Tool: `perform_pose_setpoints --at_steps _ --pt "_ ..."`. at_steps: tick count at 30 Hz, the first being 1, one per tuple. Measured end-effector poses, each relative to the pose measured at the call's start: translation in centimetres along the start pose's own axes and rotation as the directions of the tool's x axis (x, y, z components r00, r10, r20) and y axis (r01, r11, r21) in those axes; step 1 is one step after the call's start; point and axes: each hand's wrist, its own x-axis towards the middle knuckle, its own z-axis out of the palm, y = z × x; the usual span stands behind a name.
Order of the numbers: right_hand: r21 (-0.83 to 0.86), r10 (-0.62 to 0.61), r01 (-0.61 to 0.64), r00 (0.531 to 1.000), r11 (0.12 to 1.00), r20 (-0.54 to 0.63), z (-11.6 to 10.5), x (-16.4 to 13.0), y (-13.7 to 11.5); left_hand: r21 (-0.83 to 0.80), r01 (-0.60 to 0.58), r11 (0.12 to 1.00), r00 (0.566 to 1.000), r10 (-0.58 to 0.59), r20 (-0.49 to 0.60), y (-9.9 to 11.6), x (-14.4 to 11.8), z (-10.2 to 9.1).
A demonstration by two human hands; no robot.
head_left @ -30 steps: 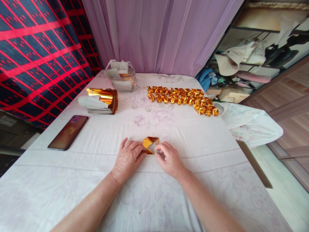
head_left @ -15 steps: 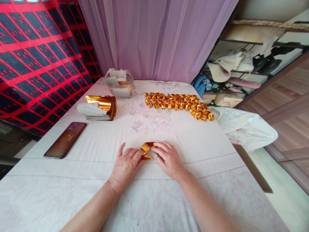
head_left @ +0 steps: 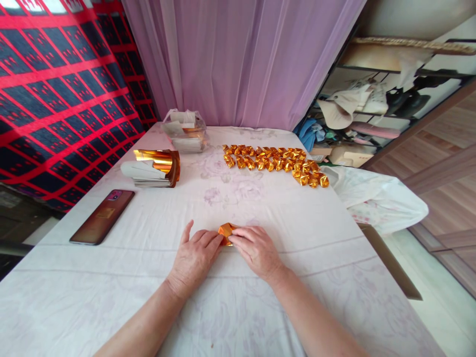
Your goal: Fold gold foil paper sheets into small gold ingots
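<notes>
Head view: left hand (head_left: pixel 194 254) and right hand (head_left: pixel 256 249) pinch gold foil piece (head_left: pixel 225 231), its point aimed left.

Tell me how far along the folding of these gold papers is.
Done: a double row of folded gold pieces lies at the far side of the table. In hand: the left hand and right hand press one small gold sheet, mostly covered by fingers. Left: a stack of unfolded gold sheets by the phone, and more in a clear bag.

Head view — forward, down, close.
</notes>
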Motion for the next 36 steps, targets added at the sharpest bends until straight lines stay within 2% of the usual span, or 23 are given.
perform_pose_setpoints --at_steps 4,8,11,15,21,31,36 --pt "0.019 0.015 -0.015 1.000 1.000 -0.020 0.06 -0.03 -0.22 -0.013 0.001 1.000 1.000 -0.001 0.015 -0.12 -0.20 0.06" --pt "-0.004 0.187 -0.188 0.980 0.982 -0.071 0.25 -0.30 0.09 -0.025 0.007 1.000 1.000 -0.007 0.025 -0.25 -0.27 0.04" --pt "-0.030 0.260 -0.261 0.965 0.965 -0.022 0.41 -0.48 0.44 -0.037 0.006 0.999 1.000 -0.006 0.017 -0.26 -0.24 0.00" --pt "-0.035 0.241 -0.239 0.968 0.970 0.070 0.44 -0.52 0.63 -0.046 0.017 0.999 0.999 -0.016 0.030 -0.28 -0.23 -0.08" --pt "-0.058 0.177 -0.171 0.976 0.984 0.127 0.18 -0.38 0.42 -0.036 0.029 0.999 0.999 -0.027 0.044 -0.44 -0.33 -0.07" --pt "-0.078 0.084 -0.075 0.990 0.994 0.114 -0.08 -0.72 0.48 0.000 0.016 1.000 0.996 -0.016 0.085 -0.62 -0.55 -0.15" --pt "-0.074 0.126 -0.118 0.985 0.990 0.119 -0.16 -0.68 0.21 0.011 0.012 1.000 0.993 -0.013 0.118 -0.64 -0.53 -0.41"
